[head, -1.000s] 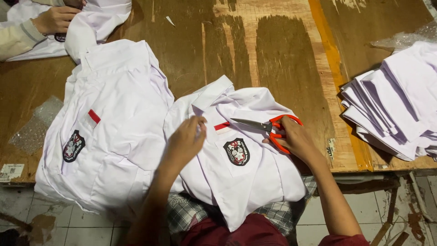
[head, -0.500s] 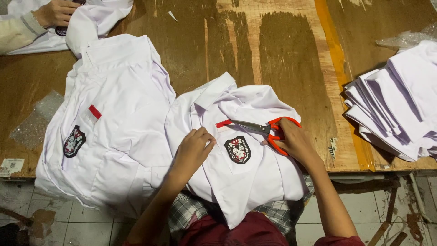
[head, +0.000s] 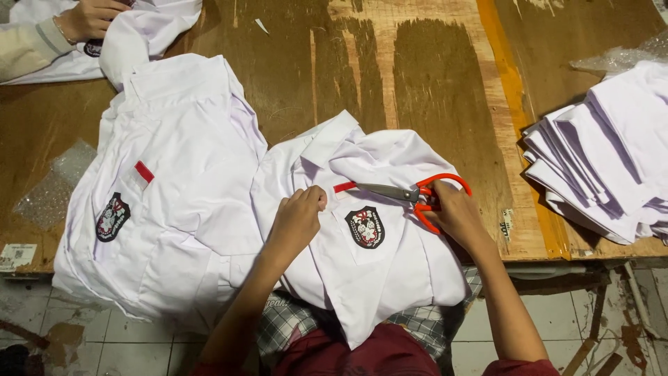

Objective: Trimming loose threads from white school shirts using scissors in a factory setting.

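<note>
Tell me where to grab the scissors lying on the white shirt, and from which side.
Grip the scissors by their orange loop handles, coming from the right. The blades point left across the shirt toward the small red tab, so the handles are the safe end. The right hand already has fingers in the loops.

The desk [head: 431, 90] was worn brown plywood, scuffed pale in patches, with an orange strip [head: 511, 104] running down its right side. Below its edge the floor [head: 42, 327] was grimy, stained light tile. Lighting was pretty flat.
</note>
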